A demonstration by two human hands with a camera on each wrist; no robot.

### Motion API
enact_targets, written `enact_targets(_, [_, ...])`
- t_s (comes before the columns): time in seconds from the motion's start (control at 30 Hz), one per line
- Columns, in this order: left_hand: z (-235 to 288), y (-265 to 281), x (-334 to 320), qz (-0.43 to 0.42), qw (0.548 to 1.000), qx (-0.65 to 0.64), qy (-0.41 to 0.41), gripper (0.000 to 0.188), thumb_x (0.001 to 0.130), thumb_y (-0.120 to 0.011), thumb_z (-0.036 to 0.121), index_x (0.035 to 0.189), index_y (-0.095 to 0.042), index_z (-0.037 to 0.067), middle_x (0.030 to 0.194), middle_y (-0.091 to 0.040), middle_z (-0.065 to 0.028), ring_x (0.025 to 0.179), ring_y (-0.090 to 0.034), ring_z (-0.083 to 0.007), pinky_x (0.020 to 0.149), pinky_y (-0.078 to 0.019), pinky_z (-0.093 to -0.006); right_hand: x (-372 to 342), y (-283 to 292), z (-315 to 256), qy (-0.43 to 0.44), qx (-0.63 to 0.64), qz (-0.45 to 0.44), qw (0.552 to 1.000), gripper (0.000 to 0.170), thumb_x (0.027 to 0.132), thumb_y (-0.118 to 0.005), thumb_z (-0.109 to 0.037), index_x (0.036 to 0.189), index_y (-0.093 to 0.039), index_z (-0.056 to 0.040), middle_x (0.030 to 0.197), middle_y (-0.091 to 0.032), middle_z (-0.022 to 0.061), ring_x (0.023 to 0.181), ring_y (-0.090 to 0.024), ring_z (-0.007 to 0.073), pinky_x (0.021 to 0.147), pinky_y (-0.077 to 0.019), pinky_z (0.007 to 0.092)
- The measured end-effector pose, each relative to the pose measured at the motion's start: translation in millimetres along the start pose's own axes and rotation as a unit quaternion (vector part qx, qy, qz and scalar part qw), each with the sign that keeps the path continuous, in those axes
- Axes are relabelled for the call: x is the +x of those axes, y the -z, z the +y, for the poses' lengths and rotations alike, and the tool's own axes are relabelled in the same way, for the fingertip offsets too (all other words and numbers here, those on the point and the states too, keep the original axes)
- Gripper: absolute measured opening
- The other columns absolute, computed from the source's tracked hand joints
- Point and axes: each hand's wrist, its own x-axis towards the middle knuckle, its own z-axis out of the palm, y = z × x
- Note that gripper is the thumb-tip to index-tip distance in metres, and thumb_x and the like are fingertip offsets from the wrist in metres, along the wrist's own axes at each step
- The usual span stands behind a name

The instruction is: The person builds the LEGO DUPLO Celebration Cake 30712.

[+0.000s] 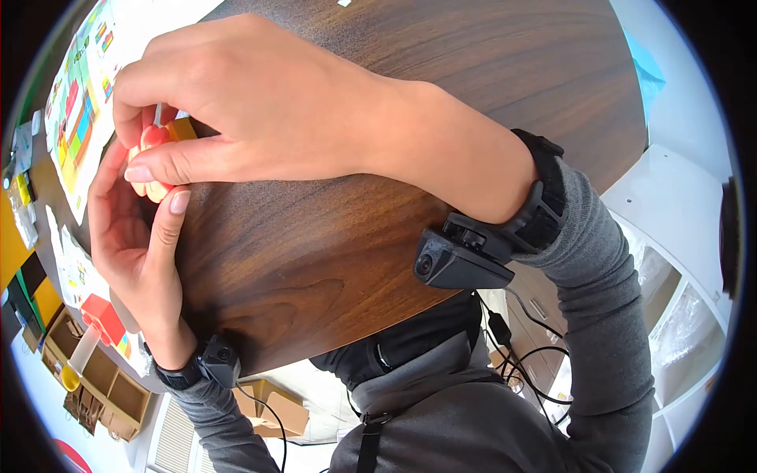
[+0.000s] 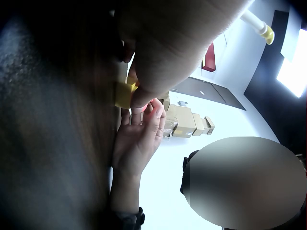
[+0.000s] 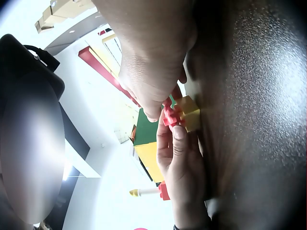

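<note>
A small red piece (image 1: 156, 135) is pinched between thumb and fingers of my right hand (image 1: 244, 102), above the table's left side. My left hand (image 1: 140, 244) cups it from below, its thumb tip against the piece's lower part. In the right wrist view the knobbed red piece (image 3: 171, 115) lies between the fingertips of both hands, with the left hand (image 3: 182, 167) below. A yellow block (image 3: 191, 114) is right beside it, close to the tabletop. The left wrist view shows this yellow block (image 2: 124, 95) by the fingertips; the red piece is mostly hidden there.
Printed sheets (image 1: 77, 118) with colourful block pictures lie along the left of the dark wooden table (image 1: 315, 260). A red block (image 1: 102, 315) with a white, yellow-tipped tube stands at lower left, near a cardboard organiser (image 1: 126, 394). White shelving (image 1: 670, 205) is at right.
</note>
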Motion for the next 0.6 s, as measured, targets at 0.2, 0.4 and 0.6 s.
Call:
enact_targets(0.2, [-2, -3, 0, 0.022, 0.999, -0.025, -0.042, 0.06, 0.081, -0.068, -0.009, 0.134, -0.042, -0.004, 0.134, -0.049, -0.0209, 0.123, -0.051, -0.0252, 0.105, -0.041, -0.0362, 1, 0, 2, -0.028, 0.018, 0.02, 0.999, 0.029, 0.088, -0.06, -0.029, 0.086, -0.064, -0.0009, 0.079, -0.064, 0.0166, 0.078, -0.064, 0.0322, 0.073, -0.051, 0.0395])
enact_targets(0.4, [-1, -4, 3, 0.042, 0.988, -0.081, -0.123, 0.063, 0.075, -0.073, -0.01, 0.131, -0.043, -0.004, 0.136, -0.048, -0.0238, 0.127, -0.048, -0.0286, 0.106, -0.0404, -0.0398, 5, 8, -10, -0.117, 0.06, -0.019, 0.991, 0.033, 0.091, -0.059, -0.033, 0.094, -0.063, -0.0007, 0.079, -0.067, 0.0191, 0.073, -0.066, 0.0368, 0.066, -0.052, 0.0392])
enact_targets(0.6, [-9, 4, 6, 0.009, 0.978, -0.044, -0.206, 0.056, 0.073, -0.077, -0.004, 0.122, -0.051, -0.001, 0.127, -0.053, -0.0171, 0.127, -0.048, -0.0329, 0.107, -0.0394, -0.0438, 2, 8, -8, -0.079, 0.056, -0.08, 0.992, 0.053, 0.076, -0.077, -0.035, 0.114, -0.056, -0.0048, 0.083, -0.068, 0.016, 0.078, -0.068, 0.0325, 0.072, -0.0525, 0.0392])
